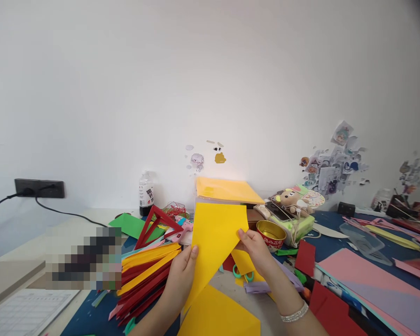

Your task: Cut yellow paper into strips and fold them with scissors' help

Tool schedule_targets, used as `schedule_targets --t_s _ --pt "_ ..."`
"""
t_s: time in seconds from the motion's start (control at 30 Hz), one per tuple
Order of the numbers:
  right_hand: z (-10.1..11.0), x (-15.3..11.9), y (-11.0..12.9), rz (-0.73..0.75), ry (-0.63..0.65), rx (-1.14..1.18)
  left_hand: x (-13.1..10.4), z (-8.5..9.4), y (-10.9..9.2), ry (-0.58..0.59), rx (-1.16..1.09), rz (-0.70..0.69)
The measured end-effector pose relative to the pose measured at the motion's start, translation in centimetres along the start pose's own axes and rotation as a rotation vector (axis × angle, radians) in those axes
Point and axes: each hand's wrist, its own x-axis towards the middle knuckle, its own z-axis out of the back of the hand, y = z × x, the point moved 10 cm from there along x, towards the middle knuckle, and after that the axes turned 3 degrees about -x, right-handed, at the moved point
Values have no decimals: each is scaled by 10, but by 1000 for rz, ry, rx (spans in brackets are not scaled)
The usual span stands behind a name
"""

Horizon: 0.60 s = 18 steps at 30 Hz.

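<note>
The yellow paper (219, 233) is in the middle of the frame. The left hand (181, 269) and right hand (257, 250) pinch its side edges between their fingers (194, 253). It looks light, bendy, easy to crease; edges seem best to hold.

A labelled bottle (146, 193) near the wall (210, 93), black socket strip (39, 188) farther left, plush toy (290, 198) to the right.

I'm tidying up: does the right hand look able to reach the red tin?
Probably yes: the red tin stands close beside the right hand, nothing visible between them, though that hand would first release the yellow sheet.
</note>
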Motion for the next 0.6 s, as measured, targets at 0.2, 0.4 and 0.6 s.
schedule_targets --t_s 0.2,0.4,0.6 --pt "1 0 1 39 -64 43 -1 2 2 -38 32 -11" --pt "1 0 1 80 -73 -29 1 -1 4 -15 -2 7" --pt "5 5 0 62 -66 15 5 1 11 -12 -57 54"
